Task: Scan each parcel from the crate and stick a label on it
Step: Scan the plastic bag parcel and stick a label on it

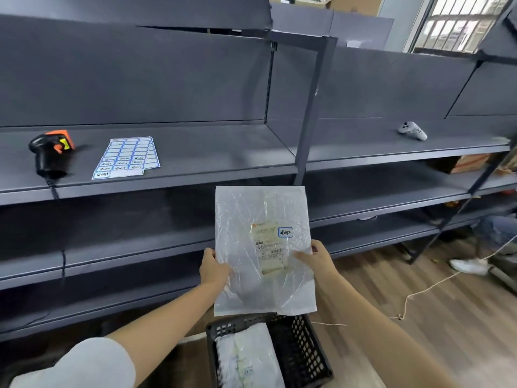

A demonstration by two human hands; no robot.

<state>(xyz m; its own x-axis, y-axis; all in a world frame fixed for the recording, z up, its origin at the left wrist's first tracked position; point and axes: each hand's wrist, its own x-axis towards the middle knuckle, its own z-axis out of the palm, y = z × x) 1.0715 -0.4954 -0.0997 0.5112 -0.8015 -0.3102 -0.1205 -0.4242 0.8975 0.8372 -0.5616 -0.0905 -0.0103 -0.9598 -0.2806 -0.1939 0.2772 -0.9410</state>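
At centre frame we grip a white parcel by its edges, left hand and right hand both closed on it, above the black crate.

grey shelf, scanner, label sheet, controller
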